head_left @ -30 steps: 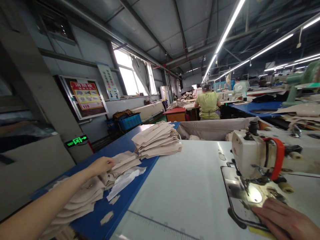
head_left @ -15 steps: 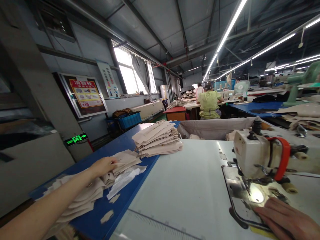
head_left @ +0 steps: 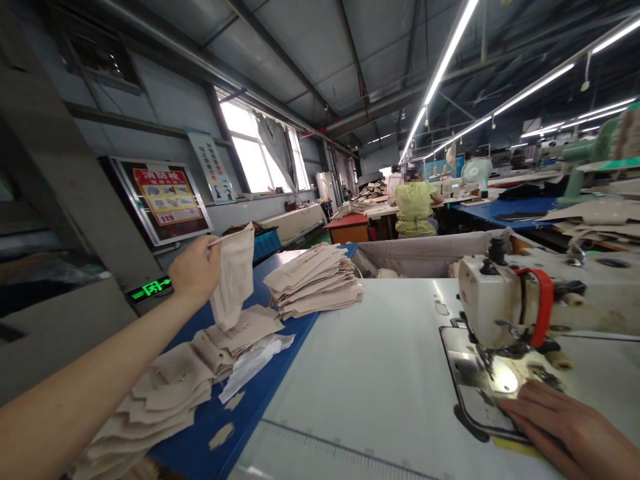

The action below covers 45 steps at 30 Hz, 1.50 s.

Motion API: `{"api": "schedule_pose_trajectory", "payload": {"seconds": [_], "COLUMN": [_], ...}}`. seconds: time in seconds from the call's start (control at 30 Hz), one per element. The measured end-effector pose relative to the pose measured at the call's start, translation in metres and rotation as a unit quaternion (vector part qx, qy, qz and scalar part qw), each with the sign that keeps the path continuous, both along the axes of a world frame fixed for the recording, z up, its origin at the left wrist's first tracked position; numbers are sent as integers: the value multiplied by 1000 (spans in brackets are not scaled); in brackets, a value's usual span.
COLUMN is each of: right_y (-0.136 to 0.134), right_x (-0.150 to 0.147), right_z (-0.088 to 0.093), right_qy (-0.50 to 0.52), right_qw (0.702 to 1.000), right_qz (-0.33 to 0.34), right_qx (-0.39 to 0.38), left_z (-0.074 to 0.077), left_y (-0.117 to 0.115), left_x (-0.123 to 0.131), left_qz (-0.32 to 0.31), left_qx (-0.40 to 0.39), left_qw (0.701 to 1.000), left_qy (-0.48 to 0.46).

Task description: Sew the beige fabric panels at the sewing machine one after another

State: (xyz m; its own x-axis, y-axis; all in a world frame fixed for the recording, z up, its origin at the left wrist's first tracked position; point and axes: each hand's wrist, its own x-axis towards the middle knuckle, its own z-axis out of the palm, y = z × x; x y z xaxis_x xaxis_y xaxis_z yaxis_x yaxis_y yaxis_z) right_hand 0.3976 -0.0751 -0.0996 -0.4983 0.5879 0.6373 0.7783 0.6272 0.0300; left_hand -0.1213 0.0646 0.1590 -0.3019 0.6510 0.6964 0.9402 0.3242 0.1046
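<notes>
My left hand is closed on the upper edge of a beige fabric piece, which hangs down from my fingers. Its lower end is just above a fanned stack of beige fabric pieces on the blue table. A neater pile of beige pieces lies farther back. My right hand rests on the metal plate of the sewing machine, fingers stretched out beside the lit needle area. I see nothing held in it, though its underside is hidden.
A white translucent sheet lies beside the fanned stack. Ruler markings run along the front of the pale machine table. Behind it stands a grey cloth-lined bin. A person in a yellow-green top sits farther off.
My left hand has risen from the fanned stack, moving up and left, and a beige fabric piece now hangs from it. My right hand has stayed at the machine plate. The view has shifted slightly.
</notes>
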Motion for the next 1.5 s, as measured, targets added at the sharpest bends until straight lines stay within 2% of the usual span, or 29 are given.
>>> {"api": "schedule_pose_trajectory", "payload": {"seconds": [0.1,0.17,0.2,0.23,0.3,0.33,0.43,0.47,0.53,0.6,0.7,0.73,0.77,0.83,0.9,1.0,1.1,1.2,1.27,1.4,1.5], "right_y": [-3,-4,-5,-6,-8,-9,-9,-8,-7,-5,-4,-4,-4,-5,-7,-11,-14,-13,-11,-11,-19], "right_x": [-6,-8,-9,-10,-11,-12,-14,-14,-14,-13,-12,-13,-13,-16,-19,-25,-27,-26,-25,-26,-35], "right_z": [8,11,13,15,20,23,27,28,27,26,27,28,29,32,35,37,37,35,34,35,47], "right_qy": [18,20,18,15,9,5,-2,-4,-9,-13,-17,-17,-17,-15,-16,-32,-42,-18,6,81,187], "right_qw": [999,996,993,991,989,988,991,992,992,992,992,993,993,994,994,993,990,989,988,985,964], "right_qz": [-2,-8,-12,-15,-23,-27,-32,-35,-43,-49,-43,-39,-35,-27,-11,39,67,71,77,84,105], "right_qx": [-49,-91,-112,-130,-148,-150,-130,-125,-120,-117,-113,-112,-111,-108,-107,-110,-119,-128,-132,-126,-157], "left_z": [6,-5,-17,-33,-75,-98,-161,-175,-191,-192,-184,-183,-183,-189,-201,-220,-228,-224,-219,-209,-206], "left_y": [-14,-27,-35,-43,-62,-72,-101,-108,-116,-119,-113,-109,-106,-99,-94,-88,-80,-74,-74,-87,-100], "left_x": [41,72,90,109,149,170,227,242,263,270,261,255,249,239,235,239,243,242,242,247,253], "left_qz": [-77,-140,-172,-208,-280,-331,-423,-449,-485,-515,-549,-552,-551,-550,-561,-597,-622,-644,-647,-649,-665], "left_qx": [0,-34,-61,-106,-213,-313,-411,-432,-459,-469,-461,-449,-426,-362,-295,-235,-206,-205,-204,-204,-197], "left_qw": [996,987,980,968,930,885,805,782,744,712,671,674,694,744,773,761,744,729,731,733,720], "left_qy": [44,73,85,94,102,99,66,30,-28,-93,-189,-196,-182,-114,-20,95,128,106,72,4,-26]}}
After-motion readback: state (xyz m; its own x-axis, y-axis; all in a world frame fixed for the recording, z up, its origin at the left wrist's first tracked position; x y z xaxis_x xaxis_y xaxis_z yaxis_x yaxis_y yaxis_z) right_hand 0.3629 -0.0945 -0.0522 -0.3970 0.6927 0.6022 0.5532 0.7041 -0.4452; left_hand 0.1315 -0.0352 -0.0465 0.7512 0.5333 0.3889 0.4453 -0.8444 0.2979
